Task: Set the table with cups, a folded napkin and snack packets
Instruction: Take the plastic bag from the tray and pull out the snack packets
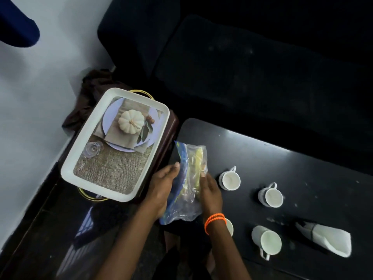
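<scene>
Both my hands hold a clear and blue snack packet (187, 178) with yellow contents, upright over the left end of the black table (302, 168). My left hand (161, 188) grips its blue left side, and my right hand (210, 190), with orange bands at the wrist, grips its right side. Several white cups stand on the table: one (230, 179) just right of the packet, one (271, 196) further right, one (266, 241) near the front, and one (229, 226) partly hidden behind my right wrist. A folded white napkin (327, 237) lies at the right.
A white tray (84, 158) with a printed pumpkin picture and a clear glass lid rests on a dark brown stand to the left. Brown cloth (90, 89) lies behind it by the white wall. A dark sofa (252, 67) fills the far side.
</scene>
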Motion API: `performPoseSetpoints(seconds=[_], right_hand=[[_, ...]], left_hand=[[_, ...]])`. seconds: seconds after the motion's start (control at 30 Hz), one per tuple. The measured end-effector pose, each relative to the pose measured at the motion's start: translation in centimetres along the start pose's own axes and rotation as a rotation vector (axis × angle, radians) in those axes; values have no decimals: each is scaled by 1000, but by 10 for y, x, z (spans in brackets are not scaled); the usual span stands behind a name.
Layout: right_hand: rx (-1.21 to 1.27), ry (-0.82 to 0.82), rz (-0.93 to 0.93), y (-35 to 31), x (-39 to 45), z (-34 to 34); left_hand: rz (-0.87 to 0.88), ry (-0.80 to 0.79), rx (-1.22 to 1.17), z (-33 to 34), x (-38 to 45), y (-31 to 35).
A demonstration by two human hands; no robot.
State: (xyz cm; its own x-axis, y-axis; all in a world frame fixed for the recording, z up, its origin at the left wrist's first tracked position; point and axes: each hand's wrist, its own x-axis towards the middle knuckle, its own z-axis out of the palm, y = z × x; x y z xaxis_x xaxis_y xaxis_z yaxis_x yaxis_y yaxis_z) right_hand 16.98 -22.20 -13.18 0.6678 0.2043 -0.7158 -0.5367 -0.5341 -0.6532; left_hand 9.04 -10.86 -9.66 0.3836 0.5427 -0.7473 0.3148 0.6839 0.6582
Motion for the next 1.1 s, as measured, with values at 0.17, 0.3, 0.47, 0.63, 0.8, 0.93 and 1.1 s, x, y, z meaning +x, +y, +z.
performPoseSetpoints(seconds=[0.17,0.3,0.47,0.63,0.8,0.93,1.1], right_hand=[[18,-58,-155,-25,-35,-11],[38,-105,-241,-38,-57,-11],[59,28,-192,-40,-54,-15],[-56,229,-295,-54,-48,-41],[-259,375,-480,-83,-72,-59],[-347,343,-980,-94,-103,-43],[-904,-84,-318,-83,-65,9]], left_hand=[[-99,-124,-72,11,-18,5],[-39,-67,115,26,-27,-2],[106,-10,270,33,-37,-4],[336,342,255,14,-40,-1],[540,369,261,-5,-50,1],[541,328,259,-4,-56,-12],[542,385,205,0,-55,-15]])
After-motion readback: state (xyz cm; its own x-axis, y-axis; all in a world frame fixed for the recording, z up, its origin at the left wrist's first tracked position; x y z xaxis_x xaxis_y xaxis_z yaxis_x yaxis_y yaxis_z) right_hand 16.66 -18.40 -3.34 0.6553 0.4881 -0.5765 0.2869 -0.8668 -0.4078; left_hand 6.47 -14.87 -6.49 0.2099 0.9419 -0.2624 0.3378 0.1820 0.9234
